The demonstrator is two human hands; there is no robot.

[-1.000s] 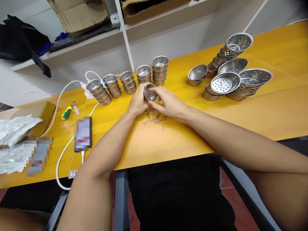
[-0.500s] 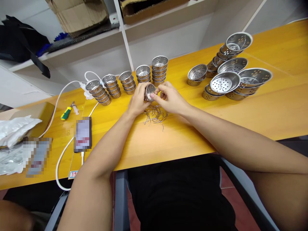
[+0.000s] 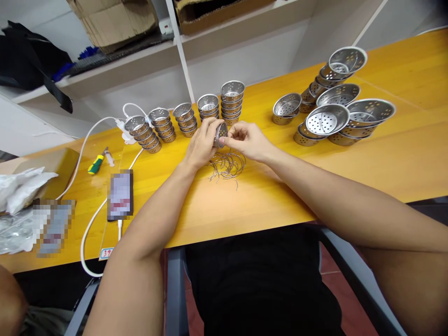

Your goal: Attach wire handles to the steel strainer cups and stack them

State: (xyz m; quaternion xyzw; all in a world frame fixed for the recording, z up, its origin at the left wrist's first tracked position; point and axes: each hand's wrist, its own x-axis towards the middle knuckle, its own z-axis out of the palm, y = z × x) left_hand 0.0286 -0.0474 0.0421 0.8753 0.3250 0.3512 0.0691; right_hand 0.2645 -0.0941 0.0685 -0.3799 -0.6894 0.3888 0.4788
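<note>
My left hand (image 3: pixel 202 143) is wrapped round a small perforated metal cup (image 3: pixel 220 132), its mouth tilted toward the right. Close at the cup's rim, my right hand (image 3: pixel 249 140) has its thumb and fingers curled into a pinch. What lies between those fingertips is too small to make out. Directly below both hands, a loose pile of thin curved metal wires (image 3: pixel 229 165) rests on the yellow table (image 3: pixel 224 214).
Behind my hands stand several stacks of small perforated cups (image 3: pixel 231 105). Larger perforated cups (image 3: pixel 327 120), some with a wire across, are grouped at right. Leftward lie a phone (image 3: pixel 120 196) on a white cable, a screwdriver (image 3: pixel 96 164) and plastic bags (image 3: pixel 21 191).
The cup has turned in my left hand, so its mouth faces more to the right. My right hand has shifted slightly. A bag at the far left has changed shape.
</note>
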